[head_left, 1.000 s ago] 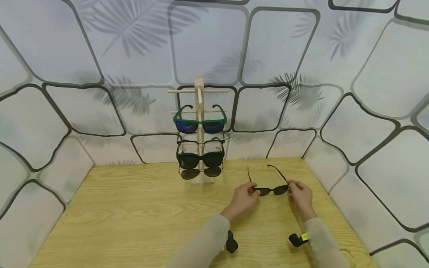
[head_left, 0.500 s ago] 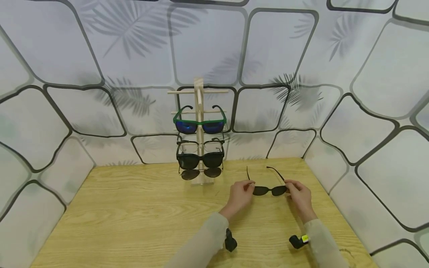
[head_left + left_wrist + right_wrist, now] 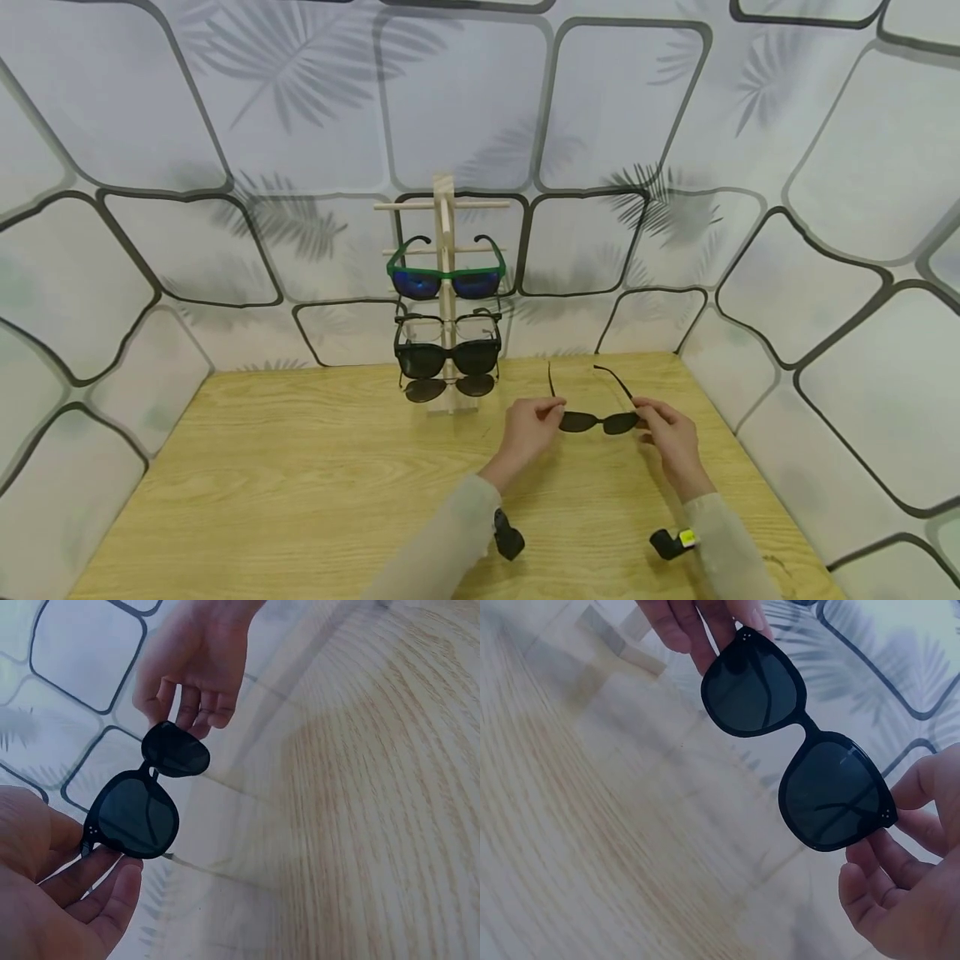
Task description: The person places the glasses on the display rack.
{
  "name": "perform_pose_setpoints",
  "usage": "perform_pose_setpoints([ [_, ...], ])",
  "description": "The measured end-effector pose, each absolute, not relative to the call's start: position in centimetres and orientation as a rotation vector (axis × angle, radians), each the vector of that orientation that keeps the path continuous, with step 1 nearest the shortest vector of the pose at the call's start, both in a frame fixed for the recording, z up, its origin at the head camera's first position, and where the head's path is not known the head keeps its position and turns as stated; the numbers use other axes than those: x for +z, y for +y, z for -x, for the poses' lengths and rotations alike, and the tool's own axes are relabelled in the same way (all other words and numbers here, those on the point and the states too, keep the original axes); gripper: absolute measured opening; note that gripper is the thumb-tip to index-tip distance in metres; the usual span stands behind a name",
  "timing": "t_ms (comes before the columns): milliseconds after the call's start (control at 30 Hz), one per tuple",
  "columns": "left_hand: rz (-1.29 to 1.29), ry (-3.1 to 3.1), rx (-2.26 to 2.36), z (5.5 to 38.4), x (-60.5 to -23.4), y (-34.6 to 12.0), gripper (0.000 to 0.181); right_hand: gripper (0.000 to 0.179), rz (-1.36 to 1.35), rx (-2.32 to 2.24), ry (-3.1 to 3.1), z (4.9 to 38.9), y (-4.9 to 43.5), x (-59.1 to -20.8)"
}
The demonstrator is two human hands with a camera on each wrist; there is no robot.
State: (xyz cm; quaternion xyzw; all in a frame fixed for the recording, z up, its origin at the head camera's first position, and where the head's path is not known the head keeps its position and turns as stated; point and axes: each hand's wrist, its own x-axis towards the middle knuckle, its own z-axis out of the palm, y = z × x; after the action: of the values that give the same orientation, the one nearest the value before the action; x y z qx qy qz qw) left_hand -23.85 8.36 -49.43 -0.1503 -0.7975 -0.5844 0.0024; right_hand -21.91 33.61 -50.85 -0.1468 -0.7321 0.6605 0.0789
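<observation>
A pair of black sunglasses [image 3: 598,422] with dark lenses is held between both hands above the right part of the table, its temples unfolded and pointing away toward the wall. My left hand [image 3: 528,433] pinches the left hinge corner with thumb and fingers. At the other end, my right hand [image 3: 672,443] pinches the right corner. In the left wrist view the sunglasses [image 3: 138,814] hang tilted between the two hands, clear of the wood. Small silver dots mark the frame corners of the sunglasses [image 3: 832,791] in the right wrist view.
Left of the hands stands a wooden display rack [image 3: 445,218] with crossbars. It carries green-framed sunglasses [image 3: 447,283], clear-lens glasses [image 3: 423,329], black sunglasses [image 3: 450,360] and thin-framed sunglasses [image 3: 425,390]. Patterned walls [image 3: 600,242] bound the wooden table [image 3: 300,483] behind and at the sides.
Both hands keep their grip while the sunglasses shift slightly left and a little farther from the body. The left hand has moved left more than the right. The rack's glasses stay in place.
</observation>
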Motion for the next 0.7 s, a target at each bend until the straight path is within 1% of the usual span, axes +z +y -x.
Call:
perform_pose_setpoints([
  [100, 0.472, -2.486, -1.874, 23.7, -49.1, 8.1, 0.026, 0.031, 0.399, 1.956, -2.200, 21.7, 33.5, -50.4],
  [267, 0.486, -2.456, -1.907, 23.4, -48.2, 7.6, 0.026, 0.029, 0.318, 1.942, -2.188, 21.2, 33.1, -49.5],
  [400, 0.495, -2.424, -1.916, 23.3, -47.2, 7.1, 0.027, 0.033, 0.247, 1.963, -2.143, 20.9, 32.8, -48.5],
  [600, 0.512, -2.399, -1.936, 23.2, -45.9, 6.3, 0.028, 0.020, 0.189, 1.961, -2.106, 20.5, 32.3, -47.0],
  [700, 0.541, -2.371, -1.939, 23.2, -45.4, 5.9, 0.028, 0.019, 0.157, 1.970, -2.086, 20.3, 31.9, -46.3],
])
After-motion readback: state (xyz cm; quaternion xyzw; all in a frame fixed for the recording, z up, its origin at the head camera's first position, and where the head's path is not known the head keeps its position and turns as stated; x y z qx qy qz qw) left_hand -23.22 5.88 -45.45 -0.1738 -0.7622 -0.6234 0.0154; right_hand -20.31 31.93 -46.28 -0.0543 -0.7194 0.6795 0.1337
